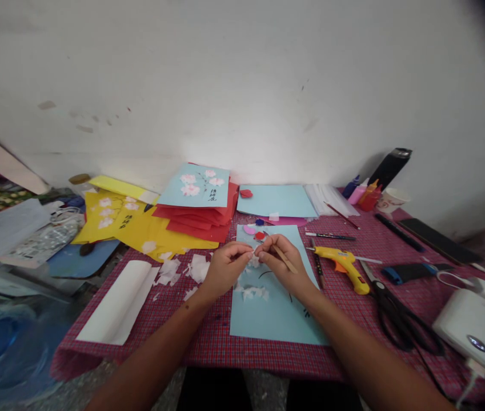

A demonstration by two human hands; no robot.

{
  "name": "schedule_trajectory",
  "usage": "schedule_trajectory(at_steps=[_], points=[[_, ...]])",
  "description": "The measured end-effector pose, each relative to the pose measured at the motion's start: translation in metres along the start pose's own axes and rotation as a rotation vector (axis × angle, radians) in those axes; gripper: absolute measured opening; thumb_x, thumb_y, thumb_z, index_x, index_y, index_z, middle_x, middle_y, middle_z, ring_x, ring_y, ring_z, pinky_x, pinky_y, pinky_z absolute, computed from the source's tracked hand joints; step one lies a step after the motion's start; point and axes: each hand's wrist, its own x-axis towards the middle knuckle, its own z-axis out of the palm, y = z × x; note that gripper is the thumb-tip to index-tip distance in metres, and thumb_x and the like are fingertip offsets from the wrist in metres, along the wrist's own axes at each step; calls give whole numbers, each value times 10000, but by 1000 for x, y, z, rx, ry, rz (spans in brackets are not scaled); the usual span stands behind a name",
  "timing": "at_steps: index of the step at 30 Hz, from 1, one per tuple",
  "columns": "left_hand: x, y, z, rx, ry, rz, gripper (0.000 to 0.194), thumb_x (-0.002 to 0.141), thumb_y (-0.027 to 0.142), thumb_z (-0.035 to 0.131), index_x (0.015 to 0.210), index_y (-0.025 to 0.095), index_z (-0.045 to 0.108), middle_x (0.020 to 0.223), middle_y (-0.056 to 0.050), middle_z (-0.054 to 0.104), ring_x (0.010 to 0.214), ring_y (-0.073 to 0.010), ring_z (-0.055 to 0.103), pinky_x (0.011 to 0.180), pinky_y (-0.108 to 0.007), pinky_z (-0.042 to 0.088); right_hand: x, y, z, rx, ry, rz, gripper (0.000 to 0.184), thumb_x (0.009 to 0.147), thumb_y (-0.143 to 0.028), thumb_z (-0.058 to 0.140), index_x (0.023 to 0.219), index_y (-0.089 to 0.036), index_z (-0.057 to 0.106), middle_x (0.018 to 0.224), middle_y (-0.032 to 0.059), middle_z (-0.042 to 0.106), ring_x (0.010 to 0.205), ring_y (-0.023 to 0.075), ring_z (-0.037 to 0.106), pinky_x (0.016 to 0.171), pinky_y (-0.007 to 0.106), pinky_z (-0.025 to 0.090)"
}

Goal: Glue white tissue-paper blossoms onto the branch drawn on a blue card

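Observation:
Both my hands are over a light blue card [268,323], their fingertips nearly meeting. My left hand [224,267] is closed in a pinch on a tiny white paper piece, mostly hidden by the fingers. My right hand [287,271] pinches at the same spot, and a thin wooden stick [285,260] lies through its fingers. Below them on the card are crumpled white paper petals [255,293] and some dark painted lines. Small red paint [260,235] and a pink patch [249,229] show at the card's top. Torn white paper scraps [198,268] lie left of the card.
Left are folded white paper [116,302], yellow sheets [139,231] and a red stack [195,222] topped by a blossom card [201,185]. Right are a yellow glue gun [343,262], black scissors [396,311], a white box [473,331], paint bottles [368,197] and a black flask [390,168].

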Motion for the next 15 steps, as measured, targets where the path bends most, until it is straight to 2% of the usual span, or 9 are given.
schedule_trajectory(at_steps=[3,6,10,15], points=[[0,-1,0,-38,2,-39,145,850,283,653,885,180,749,973,-66,723,905,-195,653,835,-301,495,1,3,-1,-35,54,-15,139,842,-295,663,875,-226,547,803,7,625,717,167,573,680,309,466],[0,-4,1,-75,5,-75,151,830,302,675,854,173,748,943,-66,721,879,-193,644,804,-291,490,1,6,-3,-68,94,-41,171,837,-300,675,924,-235,542,912,28,651,794,180,591,739,323,481],[0,-7,2,-158,8,-121,175,806,332,705,844,164,737,883,-48,714,806,-169,619,742,-269,474,1,5,-2,-45,36,-28,239,827,-336,695,974,-242,532,1047,49,653,873,188,598,792,339,491],[0,-7,3,-240,-25,-161,195,778,339,745,823,152,716,789,-21,679,731,-135,575,681,-244,442,1,2,0,-67,28,-15,171,841,-324,680,858,-233,535,791,-10,580,700,156,530,648,286,442]])
